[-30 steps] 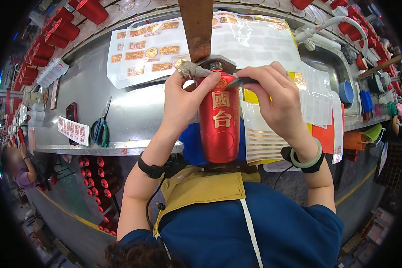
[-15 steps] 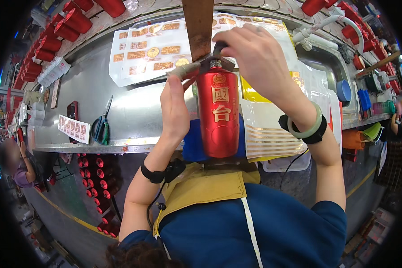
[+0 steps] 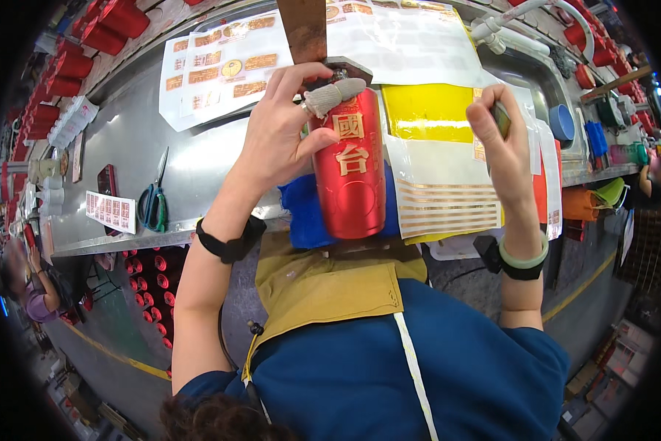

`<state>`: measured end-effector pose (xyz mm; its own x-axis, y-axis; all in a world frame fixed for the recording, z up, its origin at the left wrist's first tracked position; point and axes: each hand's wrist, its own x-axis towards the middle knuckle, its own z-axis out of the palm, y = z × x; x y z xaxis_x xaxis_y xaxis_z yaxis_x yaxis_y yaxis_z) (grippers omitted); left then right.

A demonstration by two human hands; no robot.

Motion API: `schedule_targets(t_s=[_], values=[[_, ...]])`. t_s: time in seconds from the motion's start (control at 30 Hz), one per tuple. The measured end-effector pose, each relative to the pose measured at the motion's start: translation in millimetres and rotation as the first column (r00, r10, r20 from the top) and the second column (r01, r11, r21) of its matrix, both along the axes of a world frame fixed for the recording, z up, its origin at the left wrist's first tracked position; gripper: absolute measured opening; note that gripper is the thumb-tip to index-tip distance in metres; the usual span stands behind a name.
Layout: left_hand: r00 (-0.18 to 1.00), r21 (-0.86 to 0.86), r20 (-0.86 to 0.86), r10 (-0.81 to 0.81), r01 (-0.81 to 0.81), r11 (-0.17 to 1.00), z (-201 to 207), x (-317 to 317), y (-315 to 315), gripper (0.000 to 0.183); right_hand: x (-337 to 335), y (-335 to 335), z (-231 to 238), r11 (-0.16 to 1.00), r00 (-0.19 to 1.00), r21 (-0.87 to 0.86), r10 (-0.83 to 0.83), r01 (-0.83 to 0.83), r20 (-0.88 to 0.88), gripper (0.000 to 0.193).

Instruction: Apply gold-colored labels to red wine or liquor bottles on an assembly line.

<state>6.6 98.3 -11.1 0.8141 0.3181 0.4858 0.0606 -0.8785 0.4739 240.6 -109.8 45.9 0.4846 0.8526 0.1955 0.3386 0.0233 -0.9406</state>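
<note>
A red bottle (image 3: pixel 350 197) with raised gold characters lies tilted toward me, its base on a blue cloth (image 3: pixel 299 209) at the bench edge. My left hand (image 3: pixel 275 128) grips it around the shoulder, thumb on the front; one finger wears a grey fabric cot (image 3: pixel 332 96). The neck rests by a dark metal plate under a brown upright bar (image 3: pixel 306 33). My right hand (image 3: pixel 508 151), off to the right above the sheets, is closed around a small grey-green thing (image 3: pixel 502 117), mostly hidden by the fingers. Below it lies a white sheet with gold stripes (image 3: pixel 448 207).
Clear sheets of gold labels (image 3: pixel 205 73) lie behind the bottle, with a yellow sheet (image 3: pixel 426 110) to its right. Scissors (image 3: pixel 154 198), a label strip (image 3: pixel 110 212) and a phone (image 3: pixel 107 180) lie left. A sink with a blue cup (image 3: pixel 562 122) is far right.
My right hand has left the bottle's neck and moved right and toward me. My left hand has shifted from the bottle's side onto its shoulder and front.
</note>
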Motion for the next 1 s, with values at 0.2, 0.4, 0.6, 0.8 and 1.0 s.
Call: schedule_targets(t_s=[0.2, 0.4, 0.6, 0.8, 1.0], values=[[1.000, 0.076, 0.011, -0.026, 0.025, 0.997, -8, -11, -18, 0.089, -15, -35, -29, 0.971, 0.984, -0.171, -0.157, 0.170, 0.087, 0.038], [0.995, 0.071, -0.052, -0.083, 0.086, 0.994, -15, -37, -55, 0.092, -15, -49, -28, 0.929, 0.957, -0.340, -0.042, 0.143, 0.286, 0.036], [0.988, 0.162, 0.015, 0.151, -0.152, 0.975, 1, -22, -46, 0.091, -14, -36, -12, 0.914, 0.948, -0.406, 0.113, 0.018, 0.296, 0.026], [0.998, 0.037, -0.044, -0.047, 0.048, 0.998, 4, -33, -82, 0.090, 43, 24, -26, 0.926, 0.833, -0.374, 0.239, -0.042, 0.498, 0.018], [0.978, -0.241, 0.076, 0.196, -0.172, 0.955, 17, -35, -93, 0.095, 158, 113, -90, 0.814, 0.566, -0.554, 0.377, 0.176, 0.733, 0.025]])
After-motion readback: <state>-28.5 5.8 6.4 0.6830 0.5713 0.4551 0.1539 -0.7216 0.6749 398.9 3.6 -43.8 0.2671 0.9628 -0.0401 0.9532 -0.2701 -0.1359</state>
